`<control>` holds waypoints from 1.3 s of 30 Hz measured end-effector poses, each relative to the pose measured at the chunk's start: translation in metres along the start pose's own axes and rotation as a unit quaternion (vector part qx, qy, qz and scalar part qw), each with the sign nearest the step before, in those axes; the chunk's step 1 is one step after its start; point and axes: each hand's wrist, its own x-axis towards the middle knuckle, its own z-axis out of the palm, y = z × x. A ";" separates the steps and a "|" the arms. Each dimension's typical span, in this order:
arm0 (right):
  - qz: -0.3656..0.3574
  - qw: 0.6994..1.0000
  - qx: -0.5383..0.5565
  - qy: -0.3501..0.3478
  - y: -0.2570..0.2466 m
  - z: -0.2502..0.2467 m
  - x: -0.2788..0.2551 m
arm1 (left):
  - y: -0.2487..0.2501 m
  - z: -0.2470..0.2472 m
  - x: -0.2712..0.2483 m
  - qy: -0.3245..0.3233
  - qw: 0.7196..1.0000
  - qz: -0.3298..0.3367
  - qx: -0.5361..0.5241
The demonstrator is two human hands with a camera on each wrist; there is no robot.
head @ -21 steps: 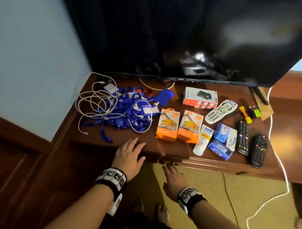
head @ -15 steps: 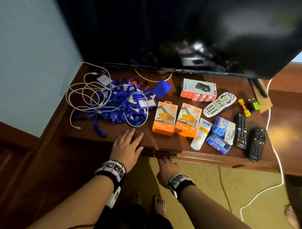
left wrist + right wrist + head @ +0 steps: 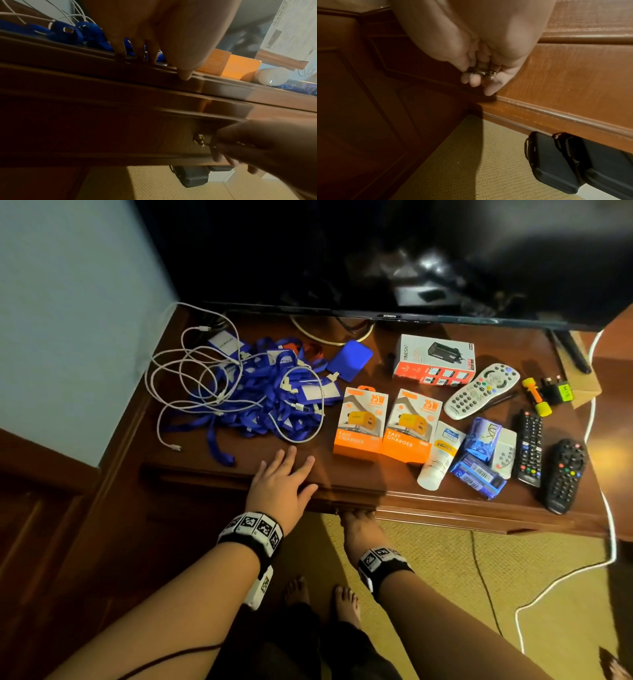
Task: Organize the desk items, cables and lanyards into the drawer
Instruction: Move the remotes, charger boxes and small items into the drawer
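A tangle of blue lanyards (image 3: 270,398) with white cables (image 3: 191,378) over it lies on the left of the wooden desk (image 3: 191,460). My left hand (image 3: 281,477) rests flat on the desk's front edge, fingers straight. Under the edge, my right hand (image 3: 358,523) curls its fingers round the brass drawer handle (image 3: 481,71) on the closed drawer front (image 3: 573,70). Two orange charger boxes (image 3: 383,424), a white tube (image 3: 438,455), blue packets (image 3: 479,460) and three remotes lie to the right.
A television (image 3: 376,261) stands along the desk's back. A red and white box (image 3: 433,361) and a blue card holder (image 3: 349,359) lie behind the chargers. Black cases (image 3: 565,159) sit on the carpet under the desk. A white cord (image 3: 603,508) hangs off the right side.
My right hand has moved up under the desk edge and closed round the drawer handle. The left hand stays on the desk edge.
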 end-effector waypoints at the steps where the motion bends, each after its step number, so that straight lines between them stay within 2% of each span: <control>1: -0.002 1.000 -0.009 -0.001 0.001 0.003 -0.003 | 0.000 -0.001 0.001 0.002 1.000 0.002 -0.002; 5: -0.013 0.999 -0.031 0.000 0.000 0.020 -0.024 | 0.000 -0.001 0.002 -0.005 1.000 -0.003 -0.003; 11: -0.044 0.997 -0.038 -0.044 0.005 0.046 -0.070 | 0.001 -0.001 0.003 -0.002 1.000 -0.002 -0.004; 18: -0.071 0.988 -0.028 -0.134 0.000 0.030 -0.121 | -0.001 0.001 0.005 -0.004 1.000 -0.003 -0.002; 21: -0.132 0.987 0.004 -0.091 0.004 -0.001 -0.143 | -0.002 0.002 0.004 0.000 1.000 -0.001 -0.005; 23: -0.185 0.982 0.049 0.004 0.011 -0.032 -0.159 | -0.002 0.001 0.004 -0.002 1.000 0.001 -0.005; 25: -0.212 0.972 -0.013 0.098 0.032 -0.053 -0.164 | -0.002 0.001 0.004 -0.003 1.000 0.000 -0.001; 26: -0.180 0.977 -0.067 0.092 0.046 -0.060 -0.161 | -0.001 0.001 0.004 -0.004 1.000 0.000 0.004; 28: -0.066 0.988 -0.140 0.014 0.076 -0.067 -0.148 | -0.001 0.001 0.004 -0.007 1.000 0.000 0.012; 30: 0.010 0.988 -0.144 -0.059 0.101 -0.064 -0.137 | -0.001 0.001 0.005 -0.008 1.000 0.000 0.015; 32: 0.018 0.989 -0.129 -0.075 0.113 -0.055 -0.134 | -0.001 0.000 0.005 -0.009 1.000 0.001 0.016; 35: 0.007 0.991 -0.129 -0.031 0.119 -0.042 -0.135 | 0.000 -0.002 0.006 -0.015 1.000 0.000 0.008; 39: 0.003 0.991 -0.131 -0.036 0.116 -0.034 -0.142 | 0.000 -0.003 0.005 -0.017 1.000 -0.006 -0.003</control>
